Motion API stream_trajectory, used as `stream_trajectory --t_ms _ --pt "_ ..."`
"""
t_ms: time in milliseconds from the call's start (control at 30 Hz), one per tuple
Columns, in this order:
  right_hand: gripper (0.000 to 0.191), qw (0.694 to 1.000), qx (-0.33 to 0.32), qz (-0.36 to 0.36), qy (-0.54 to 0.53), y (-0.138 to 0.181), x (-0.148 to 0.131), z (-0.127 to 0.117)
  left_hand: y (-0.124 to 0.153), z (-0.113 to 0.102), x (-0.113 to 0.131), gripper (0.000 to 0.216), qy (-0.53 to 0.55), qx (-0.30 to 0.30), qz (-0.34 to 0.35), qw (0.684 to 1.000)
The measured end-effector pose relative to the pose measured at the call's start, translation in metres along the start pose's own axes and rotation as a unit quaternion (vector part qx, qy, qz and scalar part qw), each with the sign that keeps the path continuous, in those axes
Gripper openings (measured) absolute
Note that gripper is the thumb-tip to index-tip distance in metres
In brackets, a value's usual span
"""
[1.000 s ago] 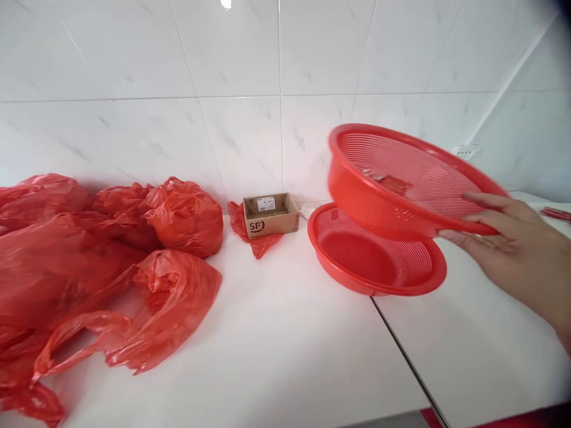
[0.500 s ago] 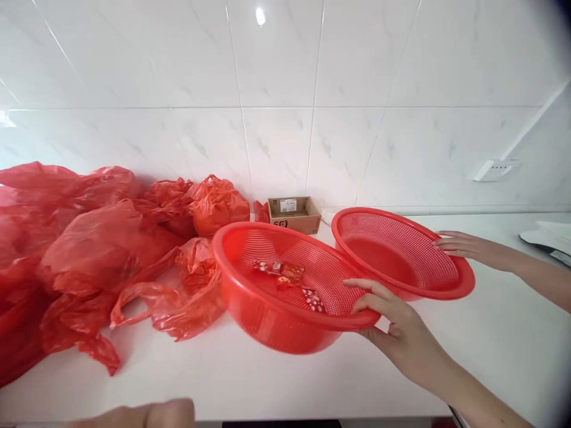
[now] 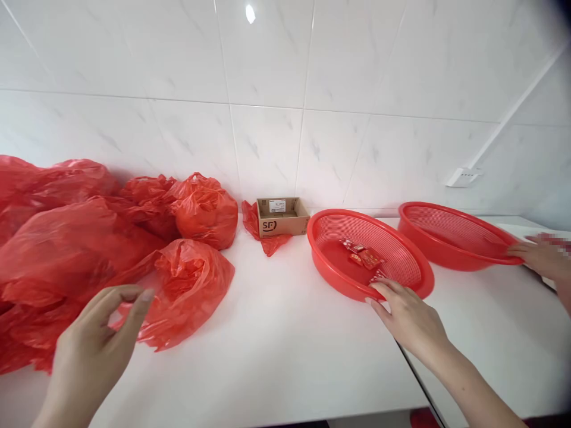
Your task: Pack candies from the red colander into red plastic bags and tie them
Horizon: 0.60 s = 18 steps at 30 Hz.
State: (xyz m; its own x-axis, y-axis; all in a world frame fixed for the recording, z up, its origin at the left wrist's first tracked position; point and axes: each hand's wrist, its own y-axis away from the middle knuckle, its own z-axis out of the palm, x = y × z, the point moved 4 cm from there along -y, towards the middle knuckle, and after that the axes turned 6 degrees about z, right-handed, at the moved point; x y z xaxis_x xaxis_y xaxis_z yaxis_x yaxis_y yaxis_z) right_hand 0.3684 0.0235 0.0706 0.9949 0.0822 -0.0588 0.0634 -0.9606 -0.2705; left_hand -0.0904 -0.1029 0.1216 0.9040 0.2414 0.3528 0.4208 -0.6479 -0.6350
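Note:
My right hand (image 3: 408, 312) grips the near rim of a red plastic basket (image 3: 328, 270), thumb outside and fingers over the edge. Several small red and white-dotted packets (image 3: 368, 257) lie in this basket. At the left, my left hand (image 3: 100, 339) is raised with curved fingers, thumb tip and index finger close together in view. No held thing shows in it. Right beside its fingertips sits a crumpled red plastic bag (image 3: 196, 291); whether they touch it, I cannot tell.
Red plastic bags (image 3: 75, 238) are heaped along the left. A small cardboard box (image 3: 283, 223) stands by the tiled wall, a red bag piece (image 3: 276, 244) beneath it. Another person's hand (image 3: 542, 255) holds a second red basket (image 3: 455, 249). A socket (image 3: 464, 177) is on the wall.
Both red baskets have moved right along the white table, away from the bags. My left hand has risen from the bottom edge to the front bag. The view has shifted slightly.

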Motion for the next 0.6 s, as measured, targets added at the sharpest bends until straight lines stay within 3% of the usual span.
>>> stream_trajectory --t_ms 100,167,300,367,467,533,600 --pt "0.04 0.999 -0.036 -0.002 -0.036 -0.004 -0.003 -0.006 -0.007 0.003 -0.006 0.021 0.017 -0.057 -0.024 0.998" --pt "0.039 0.998 -0.036 0.002 -0.046 -0.01 -0.004 -0.005 -0.01 0.009 -0.014 0.024 -0.01 -0.079 0.014 0.997" --pt "0.039 0.999 0.032 0.016 -0.023 -0.031 -0.01 -0.003 0.001 0.035 -0.03 0.033 -0.059 -0.127 0.108 0.984" --pt "0.039 0.996 0.089 0.008 -0.032 -0.04 -0.029 -0.011 0.016 0.05 -0.029 0.032 -0.058 -0.161 0.134 0.976" --pt "0.03 0.974 0.103 -0.078 -0.185 -0.04 -0.097 -0.029 0.043 0.069 -0.008 0.027 -0.035 -0.209 0.194 0.958" --pt "0.023 0.916 0.024 -0.187 -0.354 -0.027 -0.165 -0.037 0.059 0.076 0.013 0.022 -0.004 -0.235 0.228 0.945" --pt "0.022 0.851 -0.063 -0.318 -0.414 -0.005 -0.238 -0.037 0.069 0.079 0.029 0.02 0.034 -0.251 0.235 0.938"
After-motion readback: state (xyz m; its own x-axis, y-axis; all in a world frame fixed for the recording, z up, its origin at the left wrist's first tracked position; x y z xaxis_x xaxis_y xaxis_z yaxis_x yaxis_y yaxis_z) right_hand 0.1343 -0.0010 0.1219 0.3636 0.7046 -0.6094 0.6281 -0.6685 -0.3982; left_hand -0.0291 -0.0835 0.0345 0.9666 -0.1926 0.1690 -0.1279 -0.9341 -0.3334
